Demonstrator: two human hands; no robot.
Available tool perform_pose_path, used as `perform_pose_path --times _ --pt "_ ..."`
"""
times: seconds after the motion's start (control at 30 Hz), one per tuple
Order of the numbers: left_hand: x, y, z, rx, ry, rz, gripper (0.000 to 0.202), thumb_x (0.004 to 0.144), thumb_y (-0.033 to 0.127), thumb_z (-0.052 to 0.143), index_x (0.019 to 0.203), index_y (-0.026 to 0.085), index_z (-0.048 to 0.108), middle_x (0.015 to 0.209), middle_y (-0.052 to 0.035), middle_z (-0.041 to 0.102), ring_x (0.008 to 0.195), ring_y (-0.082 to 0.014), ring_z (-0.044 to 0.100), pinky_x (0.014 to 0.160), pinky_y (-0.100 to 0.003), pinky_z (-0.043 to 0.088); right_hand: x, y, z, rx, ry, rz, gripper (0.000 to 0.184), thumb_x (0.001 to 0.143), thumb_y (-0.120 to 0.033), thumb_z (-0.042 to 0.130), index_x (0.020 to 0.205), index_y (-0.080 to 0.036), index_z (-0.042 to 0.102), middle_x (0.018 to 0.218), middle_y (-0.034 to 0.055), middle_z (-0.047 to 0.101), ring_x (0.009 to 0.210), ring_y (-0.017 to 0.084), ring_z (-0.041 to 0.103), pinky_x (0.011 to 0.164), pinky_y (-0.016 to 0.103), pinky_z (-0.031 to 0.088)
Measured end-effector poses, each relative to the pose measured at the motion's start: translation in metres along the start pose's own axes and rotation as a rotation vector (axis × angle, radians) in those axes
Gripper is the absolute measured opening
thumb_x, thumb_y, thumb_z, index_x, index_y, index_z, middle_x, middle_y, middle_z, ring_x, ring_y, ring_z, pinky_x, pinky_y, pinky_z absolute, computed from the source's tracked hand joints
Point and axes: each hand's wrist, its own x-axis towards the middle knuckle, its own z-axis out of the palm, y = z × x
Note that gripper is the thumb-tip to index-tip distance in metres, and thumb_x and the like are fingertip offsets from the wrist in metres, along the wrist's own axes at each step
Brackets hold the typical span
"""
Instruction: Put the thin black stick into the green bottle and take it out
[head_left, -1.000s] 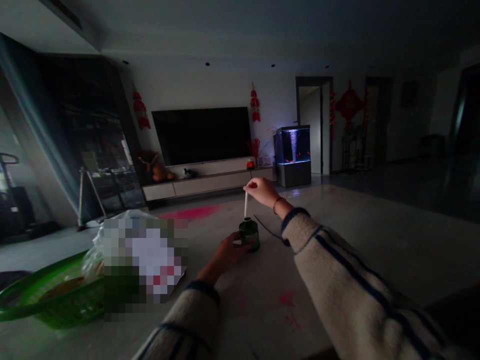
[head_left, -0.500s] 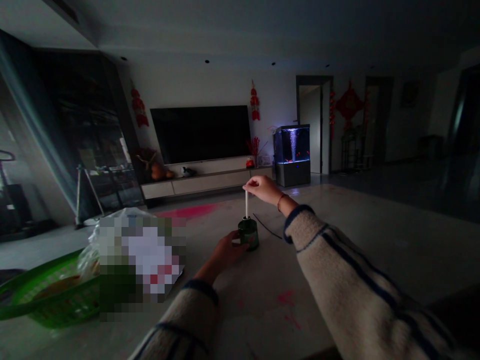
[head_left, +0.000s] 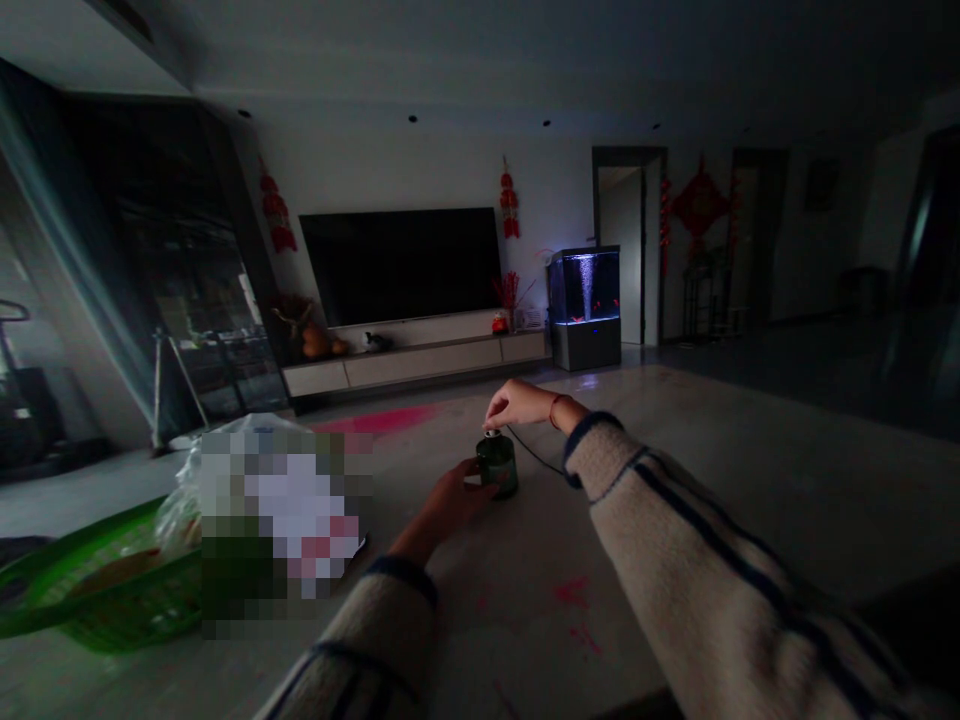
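Note:
A small dark green glass bottle (head_left: 498,468) stands upright on the pale tabletop. My left hand (head_left: 450,497) is closed around its left side, with the fingers at the lower body. My right hand (head_left: 519,404) is right above the bottle's mouth, thumb and fingertips pinched at the top of a white stick, which is now down inside the neck and almost wholly hidden. Light-coloured material shows at the neck beneath the fingertips. A thin black cord-like strip (head_left: 531,453) lies on the table to the right of the bottle, partly behind my right sleeve.
A green plastic basket (head_left: 127,620) with a clear plastic bag (head_left: 178,515) stands on the left, next to a blurred-out item (head_left: 300,510). Pink stains (head_left: 571,592) mark the table. Farther back are a television (head_left: 401,265), a low cabinet (head_left: 420,361) and a lit fish tank (head_left: 589,290).
My right hand has moved down towards the bottle, and the white stick has slid into the neck with it. My left hand and the bottle have stayed in place.

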Motion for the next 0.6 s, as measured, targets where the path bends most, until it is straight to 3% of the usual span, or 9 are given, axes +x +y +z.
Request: perform_pose_path --times 0.33,0.47,0.6 --pt "-0.003 0.005 -0.001 0.041 -0.002 -0.003 0.051 0.064 0.024 0.063 0.112 0.012 0.050 0.117 -0.0134 0.057 0.079 -0.0195 0.065 0.061 -0.024 0.049 -0.002 0.005 0.001 -0.023 -0.083 0.013 0.021 0.064 -0.033 0.065 0.074 -0.016 0.071 0.070 0.0014 0.069 0.065 0.010 0.058 0.060 0.018 0.039" --pt "-0.003 0.006 0.000 0.053 -0.003 -0.009 0.052 0.065 0.022 0.063 0.113 0.012 0.049 0.118 -0.0133 0.056 0.078 -0.0184 0.064 0.059 -0.023 0.049 0.002 0.009 0.001 0.036 -0.021 0.003 0.024 0.070 -0.035 0.059 0.073 -0.014 0.069 0.071 0.0028 0.068 0.063 0.009 0.057 0.060 0.018 0.040" --pt "0.000 0.000 0.000 0.049 0.000 -0.011 0.051 0.064 0.022 0.063 0.113 0.013 0.049 0.117 -0.0134 0.057 0.077 -0.0182 0.065 0.057 -0.022 0.048 0.004 0.018 0.001 0.046 0.066 0.083 0.028 0.076 -0.034 0.051 0.074 -0.011 0.067 0.073 0.0058 0.067 0.059 0.008 0.056 0.056 0.017 0.041"
